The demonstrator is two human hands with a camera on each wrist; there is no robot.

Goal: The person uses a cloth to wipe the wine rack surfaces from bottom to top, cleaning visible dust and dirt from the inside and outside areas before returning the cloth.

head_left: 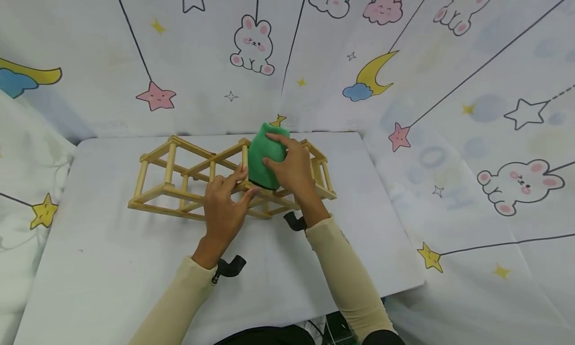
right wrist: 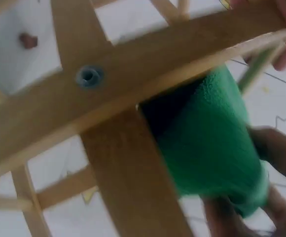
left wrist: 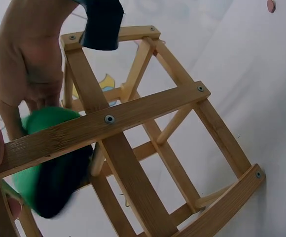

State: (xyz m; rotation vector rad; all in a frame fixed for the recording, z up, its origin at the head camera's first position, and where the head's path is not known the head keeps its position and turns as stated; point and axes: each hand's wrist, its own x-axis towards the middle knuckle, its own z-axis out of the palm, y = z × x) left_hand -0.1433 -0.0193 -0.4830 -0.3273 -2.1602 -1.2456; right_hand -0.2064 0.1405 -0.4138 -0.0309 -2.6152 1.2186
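Note:
A wooden rack [head_left: 167, 189] of slats and round posts lies across the table in the head view. My left hand [head_left: 222, 205] holds its near side around the middle, the thumb and fingers against the wood. In my right hand [head_left: 294, 170] is a green sponge-like pad [head_left: 265, 158], pinched between thumb and fingers beside a post. The right wrist view shows the green pad [right wrist: 212, 143] with a fuzzy surface and a dark face against a slat. From the left wrist, the pad [left wrist: 49, 121] appears behind a slat and is blurred; that slat partly hides it.
The white table [head_left: 112, 265] extends around the rack, with its back edge close behind. Printed cloth walls stand at the back and sides. A black curved mount [head_left: 231, 266] sits at the left wrist, another [head_left: 294, 221] at the right.

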